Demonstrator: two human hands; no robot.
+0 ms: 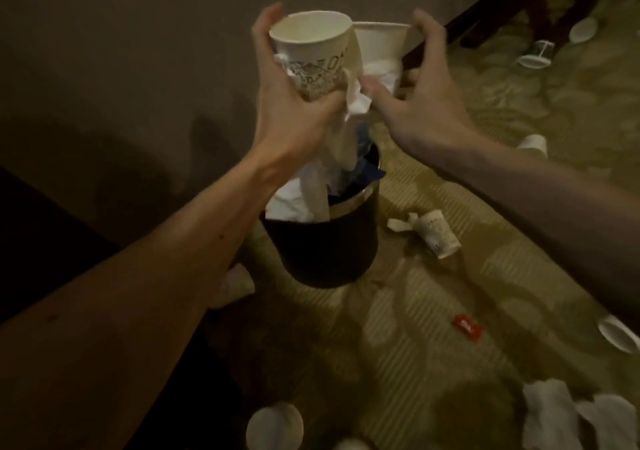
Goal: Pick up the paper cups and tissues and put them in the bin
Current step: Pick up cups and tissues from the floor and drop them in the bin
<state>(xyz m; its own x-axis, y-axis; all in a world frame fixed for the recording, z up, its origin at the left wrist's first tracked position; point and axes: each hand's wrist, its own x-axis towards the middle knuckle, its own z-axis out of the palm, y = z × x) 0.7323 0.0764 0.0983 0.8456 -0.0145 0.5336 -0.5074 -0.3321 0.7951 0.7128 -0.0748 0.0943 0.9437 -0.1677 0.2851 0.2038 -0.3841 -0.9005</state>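
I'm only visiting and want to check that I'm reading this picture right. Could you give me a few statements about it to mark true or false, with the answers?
1. The left hand grips a printed paper cup. True.
2. The right hand holds nothing. False: it holds a plain white cup beside the printed one.
3. The bin is empty. False: white tissues already sit in it.
4. A red wrapper lies on the carpet. True.
5. Every cup is off the floor. False: a crushed cup lies on the carpet beside the bin, and more cups lie farther off.
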